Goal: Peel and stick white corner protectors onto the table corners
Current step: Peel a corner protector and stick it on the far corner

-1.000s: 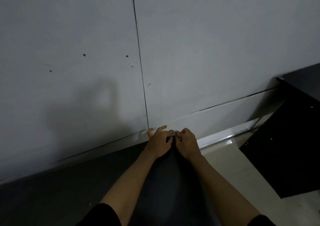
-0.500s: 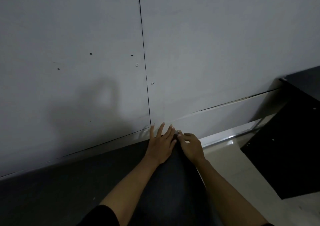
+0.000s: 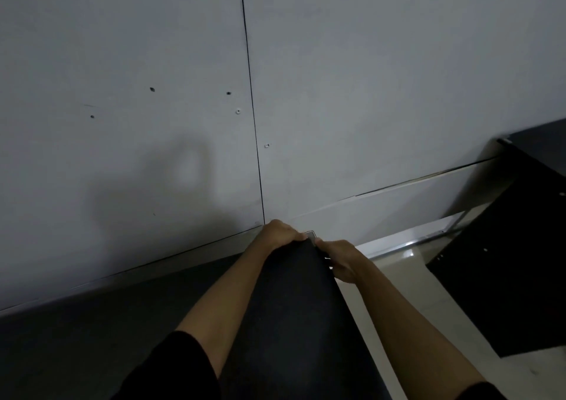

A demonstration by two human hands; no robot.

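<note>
The table (image 3: 291, 307) has a dark, matte top, seen running away to its far corner. The corner protector (image 3: 310, 234), a small pale piece, sits right on that corner's tip, only partly visible between the left hand (image 3: 280, 233) and the right hand (image 3: 340, 258), which grip the edges beside it.

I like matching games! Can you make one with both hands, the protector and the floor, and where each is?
Things: 1 left hand; 2 right hand; 3 protector; 4 floor.
Places: A on the table corner; B along the table's right edge; C pale, right of the table; D on the table's far edge.
Pairs: 1-D, 2-B, 3-A, 4-C.
</note>
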